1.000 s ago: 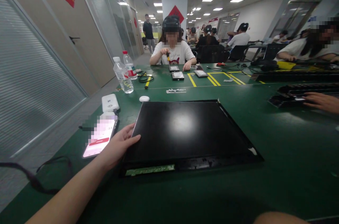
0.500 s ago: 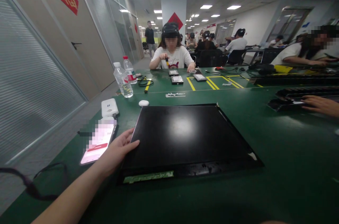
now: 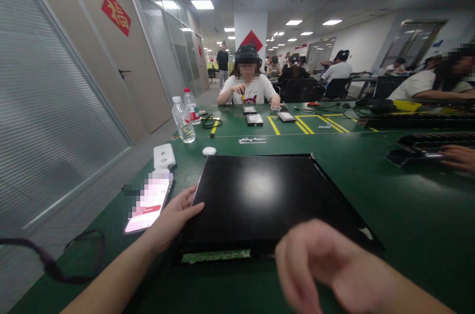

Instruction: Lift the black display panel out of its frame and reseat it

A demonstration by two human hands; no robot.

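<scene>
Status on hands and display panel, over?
Left hand holds black display panel by left edge. Right hand at near edge, blurred, contact unclear, hiding part of panel.

The panel looks smooth and glossy; the desk under it, smooth, faintly shiny; bottles beyond it, clear plastic.

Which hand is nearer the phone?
Left. The left hand is just right of the phone, at the panel's left edge; the right hand is much farther right, by the panel's near edge.
</scene>
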